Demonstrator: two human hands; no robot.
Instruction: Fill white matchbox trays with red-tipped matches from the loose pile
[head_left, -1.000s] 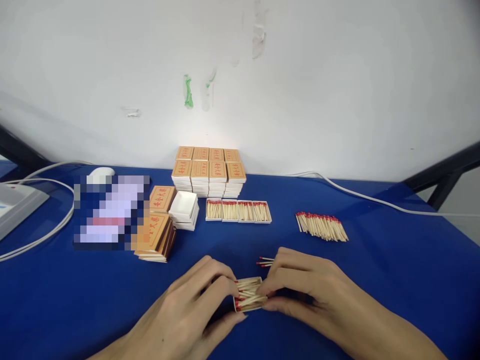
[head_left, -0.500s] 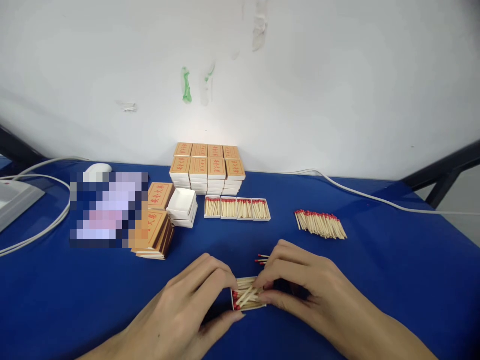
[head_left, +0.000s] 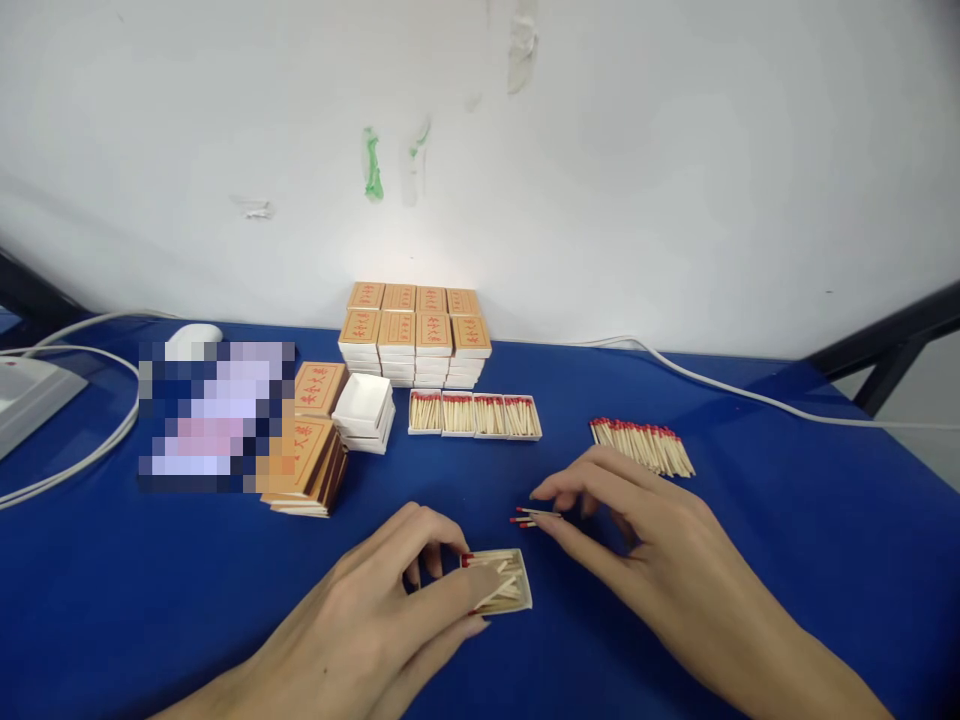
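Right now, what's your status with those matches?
Left hand steadying the open match tray. Right hand open, fingertips at the loose matches. Nothing between.

Four filled match trays (head_left: 474,415) sit in one row just in front of the stacked matchboxes (head_left: 415,335), whose top shows eight boxes in two rows of four (layers below are too close-packed to count). Left of that stack: one pile of empty white trays (head_left: 364,408) and two piles of orange sleeves (head_left: 306,462). One tray (head_left: 504,582) lies nearer, under two hands. One loose heap of matches (head_left: 642,446) lies right of the stack.
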